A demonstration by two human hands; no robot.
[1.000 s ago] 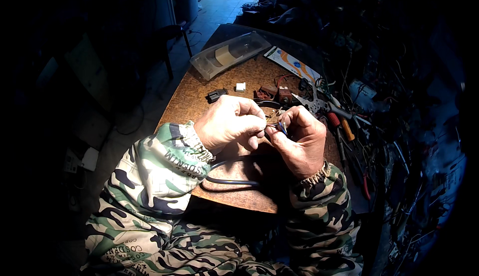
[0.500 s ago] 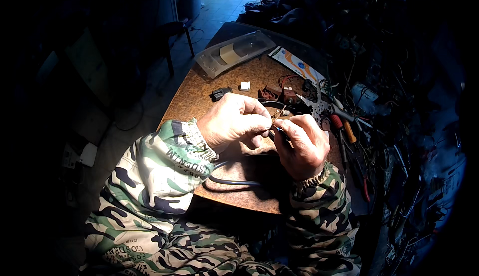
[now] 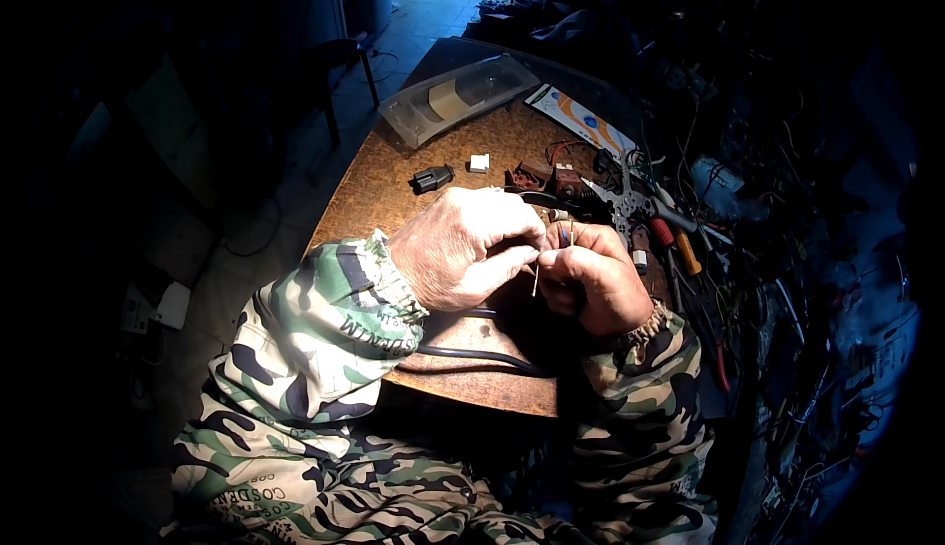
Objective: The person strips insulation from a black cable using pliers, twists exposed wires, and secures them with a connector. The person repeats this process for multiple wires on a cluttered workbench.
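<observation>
My left hand (image 3: 463, 250) is closed in a pinch on a thin wire (image 3: 535, 284), which hangs down between my hands. My right hand (image 3: 605, 284) meets it at the fingertips, closed on a few thin wires (image 3: 565, 235); their other ends are hidden by my fingers. A black cable (image 3: 477, 356) curves over the wooden table (image 3: 369, 195) below. Beyond my hands are a black connector (image 3: 431, 179), a small white connector (image 3: 479, 163) and red-brown parts (image 3: 563, 181).
A clear plastic tray (image 3: 418, 112) and a printed card (image 3: 581, 122) lie at the back. A metal stripping tool (image 3: 625, 205), screwdrivers (image 3: 686, 255) and tangled wires crowd the right. A stool (image 3: 330, 58) stands on the floor at the back left.
My left hand has rolled so that more of its back shows. A thin wire end now points down between my hands. My right hand's fingers have shifted on the wires.
</observation>
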